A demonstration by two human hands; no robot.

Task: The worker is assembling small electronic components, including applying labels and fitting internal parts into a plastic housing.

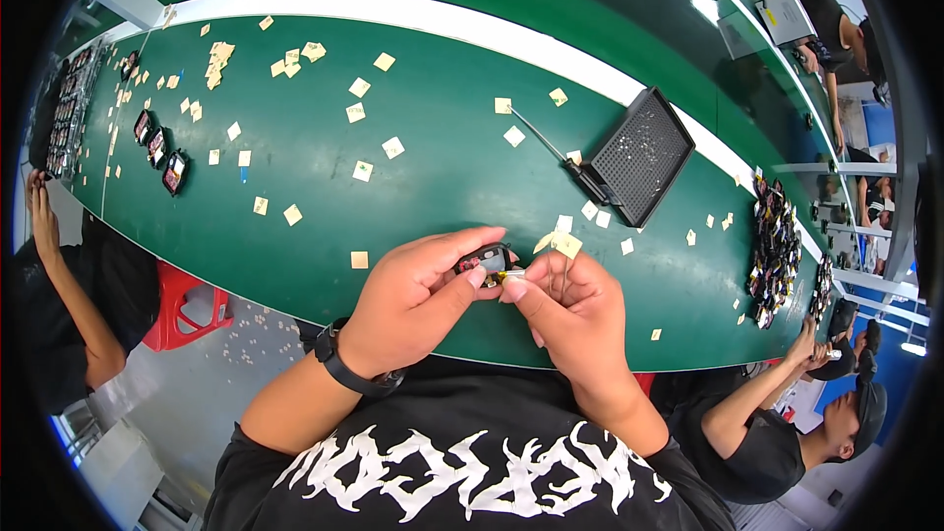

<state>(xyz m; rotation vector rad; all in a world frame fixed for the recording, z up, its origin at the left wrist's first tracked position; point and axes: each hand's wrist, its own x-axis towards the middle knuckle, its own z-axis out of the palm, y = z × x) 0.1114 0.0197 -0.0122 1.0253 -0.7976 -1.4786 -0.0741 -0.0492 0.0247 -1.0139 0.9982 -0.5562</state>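
Fingers wrapped round it, my left hand holds a small black device housing with its reddish inner parts showing. My right hand pinches a small silvery part with a yellow bit at the housing's right edge. Whether that part is joined to the housing, I cannot tell. Pale yellow paper squares stick up at the fingers of my right hand, and thin metal prongs, perhaps tweezers, show between those fingers. Both hands are just above the near edge of the green table.
A black perforated tray lies right of centre, with a screwdriver beside it. Similar black devices sit at left, and a dark heap of parts at right. Paper squares are scattered about. Co-workers sit on both sides.
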